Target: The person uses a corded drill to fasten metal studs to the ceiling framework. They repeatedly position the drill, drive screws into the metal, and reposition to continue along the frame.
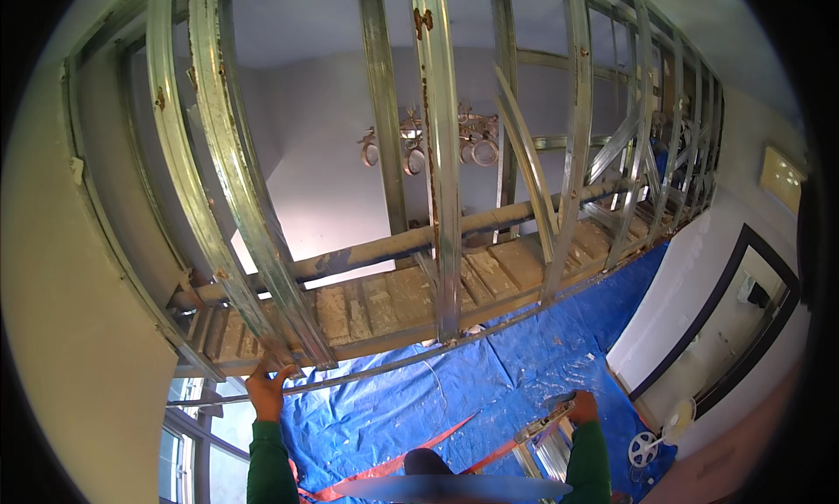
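Observation:
My left hand (266,392) is raised to the lower end of a metal stud (214,220) at the left of an overhead frame. Its fingers and thumb close around the stud's bottom tip. A second, rust-spotted metal stud (240,181) stands just to the right. Lower down on the right, my right hand (584,407) is closed at the end of a narrow, brownish, paint-marked piece (542,424). Whether that piece is a tool or a ladder's top I cannot tell. Ladder rails (552,456) show just beneath it. Green sleeves cover both forearms.
A dusty wooden ledge (376,307) and a long pipe (367,253) run behind more studs. One bent metal strip (529,159) leans among them. Blue tarp (367,417) covers the floor, with a white fan (677,421) at right. Round lamps (479,152) hang beyond the frame.

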Motion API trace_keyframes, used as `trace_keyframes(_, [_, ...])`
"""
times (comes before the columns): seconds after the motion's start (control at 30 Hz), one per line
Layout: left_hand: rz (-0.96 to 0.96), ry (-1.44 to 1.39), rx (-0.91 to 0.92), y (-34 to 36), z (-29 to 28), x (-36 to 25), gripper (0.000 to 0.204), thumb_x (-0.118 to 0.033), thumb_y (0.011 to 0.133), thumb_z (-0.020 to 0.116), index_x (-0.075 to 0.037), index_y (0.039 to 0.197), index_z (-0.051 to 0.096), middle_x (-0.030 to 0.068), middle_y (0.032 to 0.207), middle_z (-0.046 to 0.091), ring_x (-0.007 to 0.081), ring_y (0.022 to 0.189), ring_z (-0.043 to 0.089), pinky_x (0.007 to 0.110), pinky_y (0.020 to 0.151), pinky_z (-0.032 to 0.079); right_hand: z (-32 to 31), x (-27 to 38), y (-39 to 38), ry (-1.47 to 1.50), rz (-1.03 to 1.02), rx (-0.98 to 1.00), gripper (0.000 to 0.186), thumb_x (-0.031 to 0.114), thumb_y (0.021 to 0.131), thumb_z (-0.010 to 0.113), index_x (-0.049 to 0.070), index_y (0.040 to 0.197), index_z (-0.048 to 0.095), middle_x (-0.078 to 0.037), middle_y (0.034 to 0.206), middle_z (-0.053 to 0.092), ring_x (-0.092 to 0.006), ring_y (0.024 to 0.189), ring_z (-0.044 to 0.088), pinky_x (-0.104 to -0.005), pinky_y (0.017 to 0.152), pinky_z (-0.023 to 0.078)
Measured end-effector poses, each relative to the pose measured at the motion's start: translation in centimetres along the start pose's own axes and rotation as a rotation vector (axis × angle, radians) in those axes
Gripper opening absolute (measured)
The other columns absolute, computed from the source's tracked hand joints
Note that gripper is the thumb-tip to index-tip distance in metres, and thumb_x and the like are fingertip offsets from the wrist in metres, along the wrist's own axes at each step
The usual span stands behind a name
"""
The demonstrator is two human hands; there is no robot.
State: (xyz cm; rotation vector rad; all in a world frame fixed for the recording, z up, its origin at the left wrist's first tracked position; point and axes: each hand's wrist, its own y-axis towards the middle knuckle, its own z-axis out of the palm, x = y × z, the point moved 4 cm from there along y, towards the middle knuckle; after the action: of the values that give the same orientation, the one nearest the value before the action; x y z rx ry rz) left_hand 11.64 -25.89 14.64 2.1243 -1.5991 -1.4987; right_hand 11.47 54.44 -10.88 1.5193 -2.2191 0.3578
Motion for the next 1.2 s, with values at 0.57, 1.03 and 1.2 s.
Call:
trace_keyframes(0.57, [-0.007, 0.031, -0.089, -0.2, 1.0, 1.0, 0.065, -0.029, 0.083, 0.099, 0.0, 0.138, 0.078, 0.0077, 0.06, 0.045, 0.0164, 0.056, 0.038, 0.042, 0.053, 0.034, 0.7, -0.8, 0.1, 0.006, 0.046, 0.0, 0.064, 0.055, 0.063, 0.095, 0.004, 0.1, 0.085, -0.024, 0.103, 0.082, -0.0451, 0.103, 0.079, -0.0538, 0.094, 0.064])
trace_keyframes(1.03, [-0.043, 0.089, -0.051, -0.5, 0.4, 0.4, 0.051, -0.041, 0.09, 0.094, -0.001, 0.12, 0.083, 0.02, 0.072, 0.072, 0.0343, 0.061, 0.07, 0.047, 0.06, 0.052, 4.5, -6.7, 3.0, 0.101, -0.23, -0.121, 0.053, 0.042, 0.065, 0.091, -0.002, 0.091, 0.078, -0.023, 0.084, 0.077, -0.042, 0.078, 0.075, -0.0486, 0.074, 0.059])
trace_keyframes(1.2, [-0.043, 0.105, -0.036, -0.4, 0.2, 0.5, 0.051, -0.05, 0.089, 0.092, -0.004, 0.107, 0.084, 0.0205, 0.078, 0.076, 0.0371, 0.069, 0.076, 0.048, 0.063, 0.057, 6.5, -10.7, 3.6, -0.082, -0.203, 0.202, 0.082, 0.029, 0.086, 0.089, 0.02, 0.161, 0.058, -0.025, 0.149, 0.069, -0.0419, 0.124, 0.072, -0.0565, 0.111, 0.056])
